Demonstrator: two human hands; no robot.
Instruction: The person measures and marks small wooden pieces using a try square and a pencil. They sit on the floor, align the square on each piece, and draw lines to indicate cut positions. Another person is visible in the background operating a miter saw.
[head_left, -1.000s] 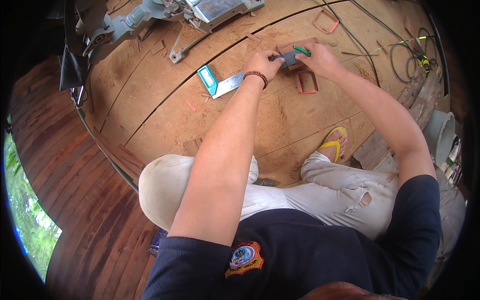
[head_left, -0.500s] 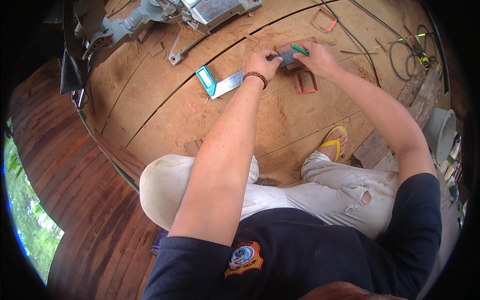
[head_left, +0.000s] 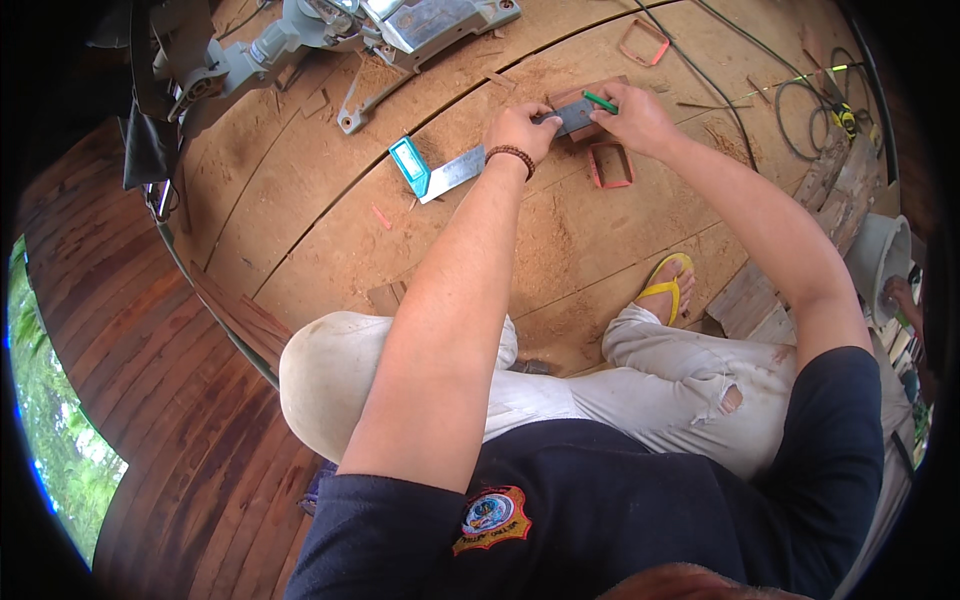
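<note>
My left hand (head_left: 520,130), wearing a beaded bracelet, grips the left end of a dark flat bar (head_left: 569,119). My right hand (head_left: 630,122) has a green pencil (head_left: 600,100) in its fingers, resting on the right end of the bar. Under the bar lies a reddish wooden block (head_left: 608,83). A teal-handled square (head_left: 409,164) with a silver blade lies left of my left hand, and a small red-edged rectangular frame (head_left: 627,170) lies just below my right hand.
A grey saw machine (head_left: 413,25) stands at upper left. Another red frame (head_left: 656,45), cables (head_left: 735,118), a yellow tape measure (head_left: 844,123), boards and a grey bucket (head_left: 865,265) are toward the right. Another person's hand (head_left: 900,295) shows at the right edge.
Another person's hand has appeared by the grey bucket at the right edge. My hands, the bar and the pencil have shifted very slightly left.
</note>
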